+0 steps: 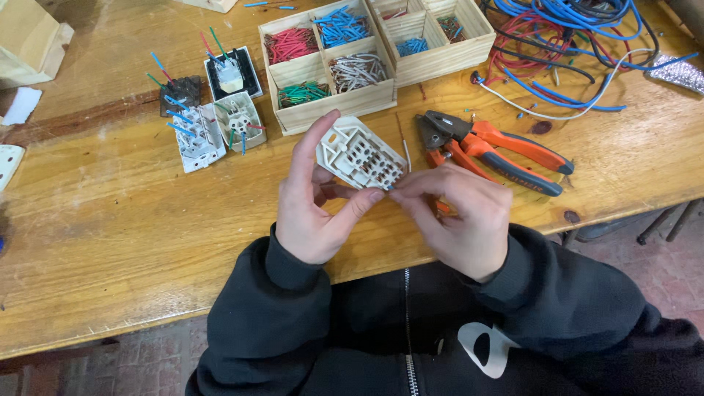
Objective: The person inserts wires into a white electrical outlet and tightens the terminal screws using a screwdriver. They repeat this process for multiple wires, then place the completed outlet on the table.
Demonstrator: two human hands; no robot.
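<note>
1. Left of centre on the wooden tabletop (110, 213), four small sockets (209, 117) lie with blue, green and red wires sticking up.
2. Left hand (312, 205) holds the white plastic socket (361, 154) by its left edge, fingers closed on it, above the tabletop's near edge.
3. Its ribbed, gridded back faces up; its long axis runs upper left to lower right.
4. Right hand (458, 216) pinches at its lower right corner.
5. Orange-handled pliers (491, 150) lie just right.

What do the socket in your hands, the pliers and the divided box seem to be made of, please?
Socket: off-white moulded plastic, matt, with ribbed cells. Pliers: dark metal jaws, orange-and-grey handles, probably rubbery plastic. Box: pale, unpainted wood with visible grain.
</note>
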